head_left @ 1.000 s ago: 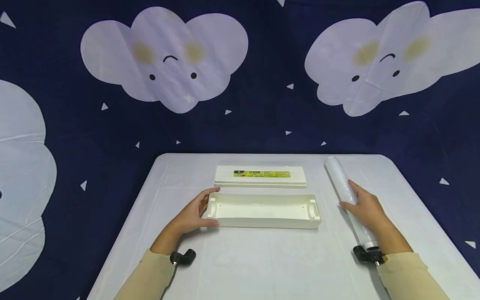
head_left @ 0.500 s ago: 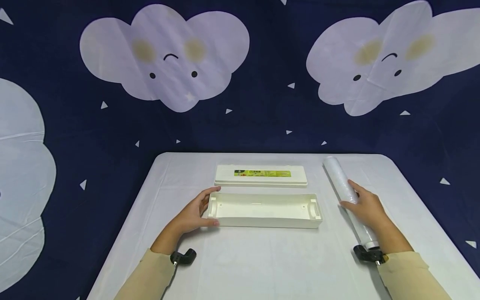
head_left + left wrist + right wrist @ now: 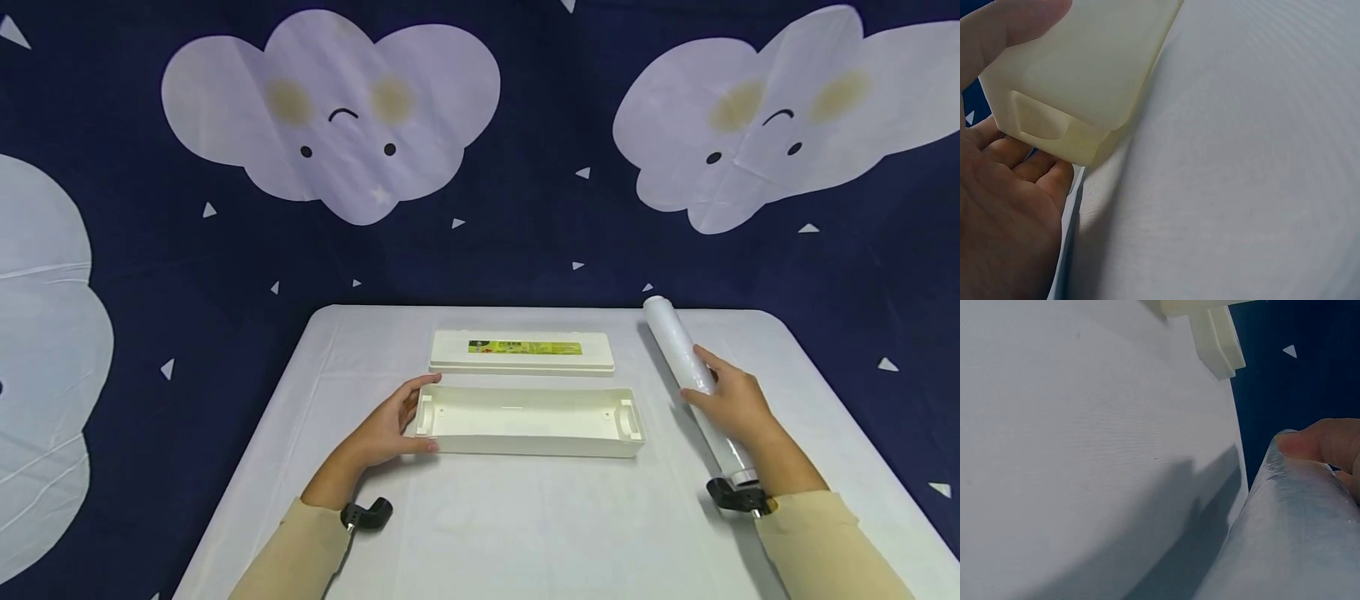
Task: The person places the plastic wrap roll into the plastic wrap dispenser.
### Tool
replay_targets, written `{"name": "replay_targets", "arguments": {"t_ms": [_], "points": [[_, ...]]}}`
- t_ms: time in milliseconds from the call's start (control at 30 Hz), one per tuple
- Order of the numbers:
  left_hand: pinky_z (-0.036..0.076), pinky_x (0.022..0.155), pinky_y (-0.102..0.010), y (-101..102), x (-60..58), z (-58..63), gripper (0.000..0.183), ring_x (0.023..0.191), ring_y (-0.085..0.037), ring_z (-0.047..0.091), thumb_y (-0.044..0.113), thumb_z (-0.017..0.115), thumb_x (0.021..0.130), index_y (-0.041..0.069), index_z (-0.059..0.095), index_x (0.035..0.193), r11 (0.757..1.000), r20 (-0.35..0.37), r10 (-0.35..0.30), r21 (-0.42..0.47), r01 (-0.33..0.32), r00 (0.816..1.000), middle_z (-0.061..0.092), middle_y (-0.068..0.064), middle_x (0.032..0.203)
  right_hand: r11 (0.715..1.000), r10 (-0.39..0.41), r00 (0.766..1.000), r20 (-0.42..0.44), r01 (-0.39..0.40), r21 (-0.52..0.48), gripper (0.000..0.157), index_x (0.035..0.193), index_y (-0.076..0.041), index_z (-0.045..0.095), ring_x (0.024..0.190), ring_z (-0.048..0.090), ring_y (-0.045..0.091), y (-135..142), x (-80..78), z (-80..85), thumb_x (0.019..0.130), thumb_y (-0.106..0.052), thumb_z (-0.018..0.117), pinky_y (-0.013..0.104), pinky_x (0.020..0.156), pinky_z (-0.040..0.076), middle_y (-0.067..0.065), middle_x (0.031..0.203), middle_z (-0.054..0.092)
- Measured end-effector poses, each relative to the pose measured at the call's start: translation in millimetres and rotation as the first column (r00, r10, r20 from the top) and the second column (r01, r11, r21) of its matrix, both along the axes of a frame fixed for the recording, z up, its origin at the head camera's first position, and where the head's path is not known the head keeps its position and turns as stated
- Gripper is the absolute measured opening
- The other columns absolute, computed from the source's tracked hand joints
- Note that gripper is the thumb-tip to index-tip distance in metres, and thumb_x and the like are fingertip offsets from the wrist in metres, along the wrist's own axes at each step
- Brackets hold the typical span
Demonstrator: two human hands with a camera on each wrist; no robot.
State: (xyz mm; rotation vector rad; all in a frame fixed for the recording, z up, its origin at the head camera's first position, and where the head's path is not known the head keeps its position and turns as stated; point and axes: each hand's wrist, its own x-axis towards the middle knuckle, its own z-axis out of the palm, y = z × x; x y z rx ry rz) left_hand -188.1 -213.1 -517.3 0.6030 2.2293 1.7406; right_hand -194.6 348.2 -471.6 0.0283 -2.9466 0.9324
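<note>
The white box (image 3: 536,447) is held at its left end by the left hand (image 3: 386,427), thumb and fingers spread around 2 corners. The pale roll (image 3: 684,354) is held above the table's (image 3: 585,525) right side, gripped between the right hand's (image 3: 735,406) thumb and fingers.

Passage between box (image 3: 528,447) and roll (image 3: 675,342); tabletop (image 3: 540,525) free nearside of box; lid (image 3: 521,367) obstructs just behind.

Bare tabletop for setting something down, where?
Biggest: table nearside of the white box, between the sleeves. Smaller: between the box's right end and the roll in the right hand. Crowded: the strip between box and lid, and the box's left end, gripped by the left hand.
</note>
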Motion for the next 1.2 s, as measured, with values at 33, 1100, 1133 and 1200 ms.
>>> {"name": "replay_targets", "arguments": {"t_ms": [33,1100,1133,1200], "points": [[0.024,0.122,-0.031,0,0.1,0.0,0.112,0.153,-0.029,0.031,0.000,0.097,0.072,0.021,0.036,0.163,1.000,-0.001,-0.002,0.002,0.002,1.000,0.035,-0.010,0.165,1.000,0.004,1.000,-0.007,-0.004,-0.001,0.090,0.163,0.004,0.027,0.117,0.056,0.060,-1,-0.8,1.4,0.092,-0.013,0.080,0.074,0.089,0.050,0.047,0.143,0.043],[0.025,0.121,-0.030,0,0.3,-1.5,0.111,0.151,-0.027,0.034,-0.002,0.096,0.073,0.022,0.037,0.163,1.000,-0.007,-0.009,0.025,0.009,1.000,0.037,-0.010,0.165,0.994,0.107,0.991,-0.083,-0.107,-0.003,0.085,0.161,0.000,0.037,0.112,0.060,0.053,-18,-16.4,44.1,0.090,-0.011,0.083,0.070,0.087,0.052,0.041,0.141,0.052],[0.026,0.121,-0.030,0,0.4,-1.4,0.111,0.151,-0.027,0.034,-0.001,0.096,0.073,0.022,0.037,0.163,1.000,-0.008,-0.011,0.027,0.011,1.000,0.036,-0.011,0.165,0.994,0.109,0.991,-0.081,-0.110,-0.005,0.085,0.162,-0.001,0.037,0.112,0.060,0.053,-19,-16.9,44.6,0.090,-0.012,0.083,0.070,0.087,0.052,0.040,0.141,0.052],[0.026,0.121,-0.030,1,0.2,-1.5,0.111,0.151,-0.027,0.035,-0.001,0.096,0.073,0.022,0.036,0.163,1.000,-0.011,-0.013,0.028,0.013,1.000,0.036,-0.011,0.165,0.993,0.113,0.991,-0.072,-0.114,-0.008,0.085,0.162,-0.002,0.037,0.112,0.060,0.053,-20,-18.2,45.2,0.091,-0.012,0.083,0.070,0.087,0.053,0.040,0.142,0.052]]}}
